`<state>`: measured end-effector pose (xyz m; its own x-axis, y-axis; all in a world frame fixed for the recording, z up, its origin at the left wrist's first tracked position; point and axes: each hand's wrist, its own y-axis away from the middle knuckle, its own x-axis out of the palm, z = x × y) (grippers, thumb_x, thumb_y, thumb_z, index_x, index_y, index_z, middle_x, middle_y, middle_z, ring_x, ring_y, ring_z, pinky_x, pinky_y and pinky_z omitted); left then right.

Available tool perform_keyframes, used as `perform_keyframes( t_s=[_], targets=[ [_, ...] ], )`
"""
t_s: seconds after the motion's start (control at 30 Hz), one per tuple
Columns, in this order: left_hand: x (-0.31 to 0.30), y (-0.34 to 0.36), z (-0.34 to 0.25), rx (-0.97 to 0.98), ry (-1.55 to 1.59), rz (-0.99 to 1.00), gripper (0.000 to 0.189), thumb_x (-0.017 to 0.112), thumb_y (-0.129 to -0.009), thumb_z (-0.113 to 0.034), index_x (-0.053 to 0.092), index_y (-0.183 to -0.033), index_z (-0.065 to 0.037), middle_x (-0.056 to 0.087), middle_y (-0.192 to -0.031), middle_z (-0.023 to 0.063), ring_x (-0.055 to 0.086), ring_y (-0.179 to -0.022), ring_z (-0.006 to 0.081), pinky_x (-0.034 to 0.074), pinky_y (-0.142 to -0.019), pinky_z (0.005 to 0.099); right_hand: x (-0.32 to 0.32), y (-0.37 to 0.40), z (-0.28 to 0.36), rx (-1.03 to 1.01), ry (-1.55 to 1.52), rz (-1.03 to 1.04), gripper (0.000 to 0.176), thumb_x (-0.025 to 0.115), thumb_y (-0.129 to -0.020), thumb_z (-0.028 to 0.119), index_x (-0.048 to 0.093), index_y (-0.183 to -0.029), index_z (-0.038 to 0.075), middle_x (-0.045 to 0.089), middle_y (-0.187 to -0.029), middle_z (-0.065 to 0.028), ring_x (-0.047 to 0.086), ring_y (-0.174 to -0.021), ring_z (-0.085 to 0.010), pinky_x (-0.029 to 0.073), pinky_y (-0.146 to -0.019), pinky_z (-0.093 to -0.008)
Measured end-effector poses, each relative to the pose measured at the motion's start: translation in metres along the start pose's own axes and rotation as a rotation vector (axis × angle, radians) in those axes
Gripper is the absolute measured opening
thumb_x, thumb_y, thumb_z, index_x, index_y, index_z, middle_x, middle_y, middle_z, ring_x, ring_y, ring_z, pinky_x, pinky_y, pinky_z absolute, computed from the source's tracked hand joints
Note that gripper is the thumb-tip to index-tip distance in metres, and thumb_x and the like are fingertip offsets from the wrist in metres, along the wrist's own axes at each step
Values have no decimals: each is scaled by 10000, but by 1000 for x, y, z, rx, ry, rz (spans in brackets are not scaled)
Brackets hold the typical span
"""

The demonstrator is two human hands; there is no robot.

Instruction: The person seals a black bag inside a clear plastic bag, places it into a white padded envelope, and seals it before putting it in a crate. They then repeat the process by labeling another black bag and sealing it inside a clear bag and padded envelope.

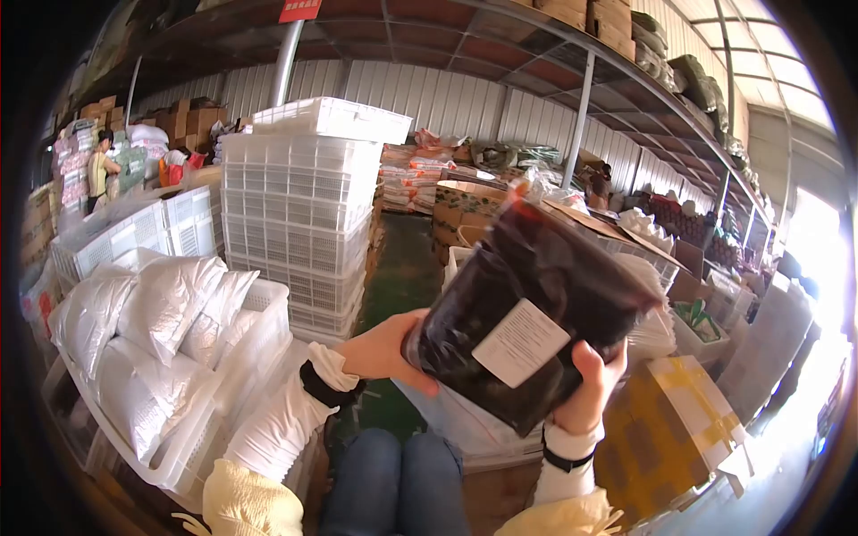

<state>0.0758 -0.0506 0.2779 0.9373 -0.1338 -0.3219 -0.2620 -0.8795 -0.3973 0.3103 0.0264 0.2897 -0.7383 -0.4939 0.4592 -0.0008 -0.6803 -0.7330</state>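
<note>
A dark, glossy plastic pouch [465,308] is held up in front of me, tilted, with a white printed label [521,342] on its near face. The print is too small to read. My left hand [389,348] grips the pouch at its left lower edge. On the right side, my right hand [590,389] is closed round the other edge, its thumb on the face near the label. The fingers behind the pouch are hidden. Below it, partly covered, shows a whitish plastic-lined container [474,420].
At left, a white crate [179,464] holds several silvery-white bags [161,308]. Behind it rises a stack of white crates [295,214]. A taped cardboard box [657,438] stands at right. Farther back are piled sacks [416,179] and a person [100,170].
</note>
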Motion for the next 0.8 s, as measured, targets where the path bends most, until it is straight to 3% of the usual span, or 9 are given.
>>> perform_keyframes(
  t_s=[0.2, 0.3, 0.37, 0.43, 0.47, 0.5, 0.57, 0.63, 0.8],
  targets=[
    [-7, 12, 35, 146, -125, -374, 1149, 897, -470, -138, 208, -1378, 6, 382, -1336, 98, 340, -1256, 204, 228, -1062, 313, 34, -37, 5, 117, 72, 280, 592, 795, -600, 76, 502, -1109, 4, 586, -969, -47, 553, -857, -133, 450, -789, -264],
    [-1, 16, 43, 237, 194, -436, 1158, 895, -464, -111, 201, -1385, -11, 371, -1349, 94, 331, -1265, 201, 228, -1064, 328, 58, -46, 8, 189, 111, 416, 603, 810, -597, 92, 508, -1107, -23, 593, -1023, -69, 560, -929, -135, 456, -843, -286],
    [11, 21, 47, 270, 404, -533, 1104, 886, -445, -53, 264, -1356, -37, 443, -1286, 87, 420, -1201, 210, 324, -1017, 340, 72, -54, 5, 249, 213, 549, 636, 804, -635, 163, 483, -1137, -60, 578, -1081, -122, 543, -997, -151, 441, -873, -289],
    [26, 26, 61, 322, 600, -631, 1068, 878, -437, -20, 299, -1334, -49, 486, -1237, 78, 475, -1149, 216, 377, -980, 338, 80, -69, -22, 60, 480, 657, 747, 782, -686, 326, 438, -1199, -94, 548, -1135, -175, 522, -1052, -183, 421, -903, -293],
    [32, 25, 70, 420, 644, -683, 969, 867, -453, -7, 367, -1281, -53, 537, -1155, 69, 531, -1071, 219, 436, -922, 337, 83, -76, -16, 125, 480, 871, 831, 705, -750, 449, 364, -1276, -97, 505, -1207, -205, 486, -1121, -226, 393, -942, -306],
    [39, 27, 73, 442, 701, -714, 922, 866, -464, -17, 402, -1260, -52, 548, -1138, 63, 531, -1070, 218, 447, -909, 347, 82, -77, -17, 287, 237, 960, 764, 627, -830, 431, 324, -1321, -70, 480, -1259, -198, 473, -1150, -244, 372, -966, -327],
    [47, 35, 80, 483, 797, -750, 889, 868, -468, -33, 428, -1240, -47, 559, -1126, 56, 532, -1069, 220, 460, -896, 351, 64, -64, 11, 356, -29, 940, 676, 571, -887, 358, 289, -1355, -40, 464, -1292, -184, 467, -1174, -240, 380, -963, -327],
    [52, 44, 85, 500, 774, -821, 911, 861, -508, -97, 378, -1279, -54, 530, -1163, 65, 530, -1069, 238, 458, -909, 357, 24, -50, -2, 220, -96, 907, 656, 605, -875, 275, 291, -1367, -23, 442, -1324, -179, 469, -1184, -227, 385, -965, -328],
    [44, 57, 93, 485, 772, -881, 954, 847, -545, -192, 306, -1326, -108, 458, -1216, 56, 494, -1097, 245, 451, -928, 362, -22, 1, -26, 254, 309, 740, 451, 690, -795, 93, 530, -1194, -46, 567, -1194, -161, 550, -1062, -170, 421, -914, -295]
  ],
)
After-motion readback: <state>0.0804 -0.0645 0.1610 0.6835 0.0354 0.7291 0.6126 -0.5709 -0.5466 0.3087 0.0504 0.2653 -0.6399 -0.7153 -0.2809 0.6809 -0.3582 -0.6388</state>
